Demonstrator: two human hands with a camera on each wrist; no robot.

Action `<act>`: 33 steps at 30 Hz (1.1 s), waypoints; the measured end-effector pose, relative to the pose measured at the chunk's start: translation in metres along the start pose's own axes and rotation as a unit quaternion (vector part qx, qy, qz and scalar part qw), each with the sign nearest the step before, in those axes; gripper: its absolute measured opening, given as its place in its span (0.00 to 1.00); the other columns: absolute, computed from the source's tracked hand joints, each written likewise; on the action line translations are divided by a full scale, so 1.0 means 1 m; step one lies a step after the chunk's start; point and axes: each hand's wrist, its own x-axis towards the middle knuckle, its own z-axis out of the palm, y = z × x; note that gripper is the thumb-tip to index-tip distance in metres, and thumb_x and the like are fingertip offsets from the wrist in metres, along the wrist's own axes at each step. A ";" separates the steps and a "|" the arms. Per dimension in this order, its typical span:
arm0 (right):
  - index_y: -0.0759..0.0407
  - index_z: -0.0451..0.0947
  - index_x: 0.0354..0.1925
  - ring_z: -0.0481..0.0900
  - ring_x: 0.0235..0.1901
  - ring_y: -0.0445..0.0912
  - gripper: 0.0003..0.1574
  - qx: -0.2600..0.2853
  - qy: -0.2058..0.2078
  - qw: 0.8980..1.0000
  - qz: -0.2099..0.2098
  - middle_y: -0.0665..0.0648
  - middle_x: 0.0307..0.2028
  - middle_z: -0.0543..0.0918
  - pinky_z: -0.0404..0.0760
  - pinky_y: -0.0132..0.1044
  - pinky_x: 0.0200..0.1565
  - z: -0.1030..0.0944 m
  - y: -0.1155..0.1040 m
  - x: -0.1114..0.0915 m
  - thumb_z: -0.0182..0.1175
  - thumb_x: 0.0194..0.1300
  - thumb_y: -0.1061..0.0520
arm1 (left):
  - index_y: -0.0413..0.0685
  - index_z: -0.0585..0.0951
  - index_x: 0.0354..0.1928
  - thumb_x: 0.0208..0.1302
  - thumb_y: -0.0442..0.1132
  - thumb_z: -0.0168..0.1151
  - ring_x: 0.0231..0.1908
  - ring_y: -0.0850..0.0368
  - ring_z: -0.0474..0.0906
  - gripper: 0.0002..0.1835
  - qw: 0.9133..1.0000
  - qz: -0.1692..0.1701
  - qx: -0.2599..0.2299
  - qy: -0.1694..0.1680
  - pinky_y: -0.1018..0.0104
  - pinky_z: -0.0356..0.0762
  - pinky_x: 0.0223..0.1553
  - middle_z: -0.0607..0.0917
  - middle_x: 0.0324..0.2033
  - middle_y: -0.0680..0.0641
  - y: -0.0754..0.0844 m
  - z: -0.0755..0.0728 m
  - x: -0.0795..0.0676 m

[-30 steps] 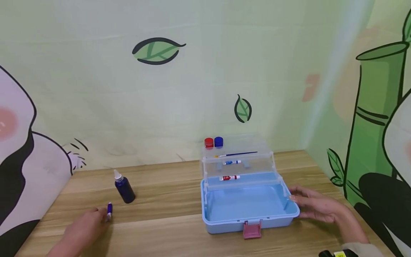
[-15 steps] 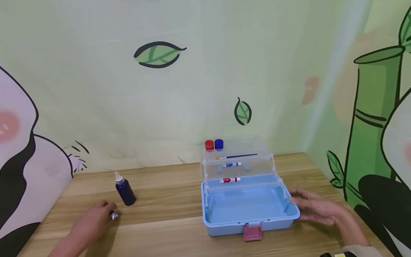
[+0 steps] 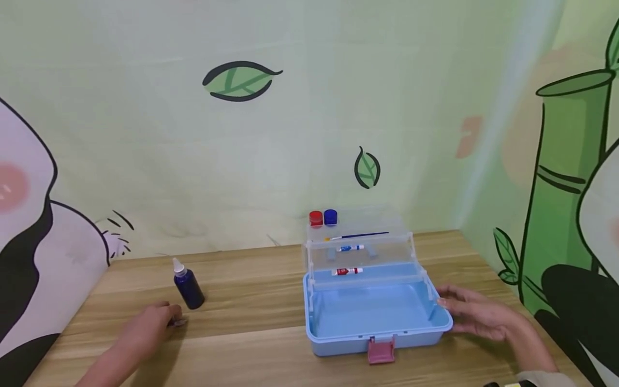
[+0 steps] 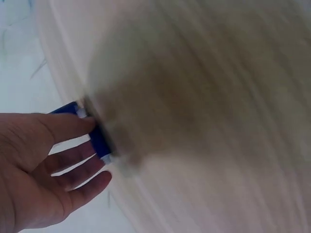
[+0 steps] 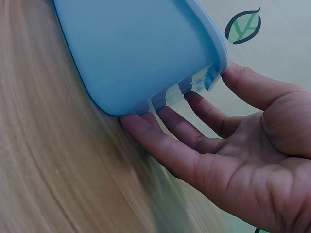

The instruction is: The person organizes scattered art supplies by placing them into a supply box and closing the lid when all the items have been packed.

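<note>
In the head view my left hand (image 3: 150, 333) is low over the table, pinching a small dark-blue paint tube (image 4: 99, 141) between thumb and fingers. The hand hides most of the tube in the head view. Just beyond stands a dark-blue bottle (image 3: 189, 289) with a white pointed nozzle; part of something blue also shows behind the thumb in the left wrist view. At the right my right hand (image 3: 476, 312) holds the end of a light-blue art box (image 3: 382, 344), thumb at the rim and fingertips (image 5: 133, 121) against the outer wall.
Clear tiers rise at the back of the open box, carrying a red paint jar (image 3: 316, 218), a blue paint jar (image 3: 331, 217), a paintbrush (image 3: 360, 235), a blue-labelled tube (image 3: 350, 248) and a red tube (image 3: 347, 271). A pink latch (image 3: 381, 352) hangs in front. Printed cloth walls border the wooden table (image 3: 242, 344).
My left hand has taken hold of the paint tube that lay on the table, turned it and shifted slightly right. The right hand has stayed at the art box.
</note>
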 end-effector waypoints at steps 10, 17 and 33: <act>0.79 0.37 0.72 0.74 0.61 0.54 0.41 -0.005 -0.002 1.000 -0.005 0.80 0.68 0.56 0.76 0.56 0.60 0.000 0.001 0.001 0.45 0.81 0.56 | 0.52 0.77 0.26 0.50 0.27 0.75 0.24 0.64 0.67 0.15 0.998 0.022 -0.030 -0.044 0.67 0.69 0.25 0.74 0.24 0.56 -0.002 -0.002 0.006; 0.79 0.37 0.72 0.74 0.61 0.54 0.40 -0.006 -0.002 1.000 -0.002 0.76 0.67 0.60 0.76 0.56 0.60 -0.001 0.004 0.000 0.45 0.81 0.56 | 0.53 0.78 0.27 0.48 0.28 0.74 0.23 0.65 0.65 0.14 0.997 0.020 -0.062 -0.047 0.68 0.66 0.24 0.73 0.22 0.56 0.007 -0.006 0.008; 0.80 0.35 0.73 0.75 0.61 0.54 0.41 -0.002 -0.006 1.000 -0.008 0.78 0.68 0.59 0.76 0.55 0.61 -0.002 0.003 -0.001 0.44 0.82 0.56 | 0.57 0.80 0.32 0.51 0.35 0.79 0.30 0.60 0.79 0.14 0.998 0.040 -0.001 -0.052 0.57 0.78 0.28 0.81 0.32 0.57 0.063 -0.033 0.032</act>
